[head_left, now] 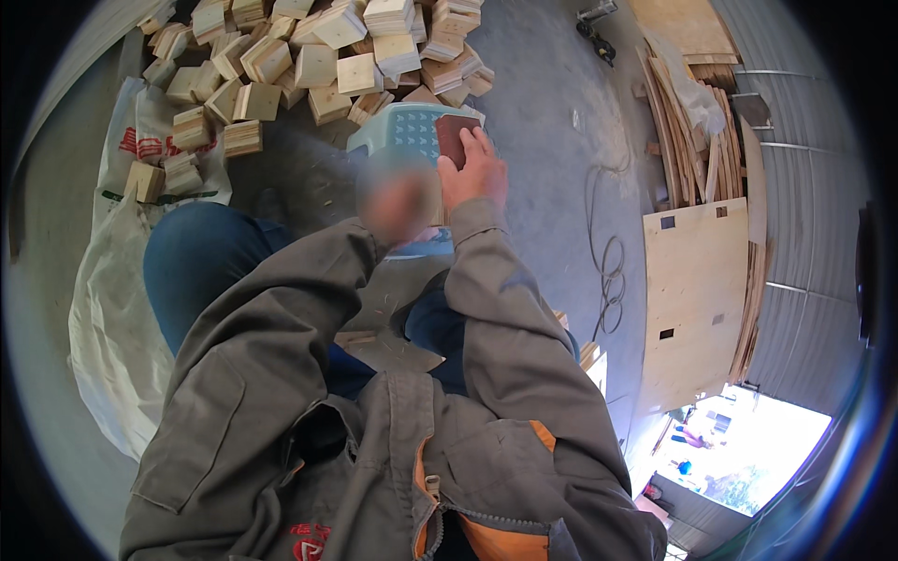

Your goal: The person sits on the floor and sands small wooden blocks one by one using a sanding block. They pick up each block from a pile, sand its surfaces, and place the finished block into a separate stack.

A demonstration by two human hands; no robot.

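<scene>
A light-blue plastic stool (402,126) with a patterned top stands in front of my knees. At its right side my right hand (475,178) grips a flat reddish-brown block (455,138), the thumb on the near edge and the fingers over the right side. A pale strip shows behind the block's far right corner. My left hand (398,204) is over the stool's near left part, close beside the right hand. A blur covers it, so its fingers and anything in them cannot be made out.
A heap of square plywood blocks (337,75) lies beyond the stool. Several more blocks rest on a white woven sack (122,243) at the left. A cable (610,280) curls on the floor to the right, near leaning plywood boards (697,299). A small dark tool (597,33) lies at the far right.
</scene>
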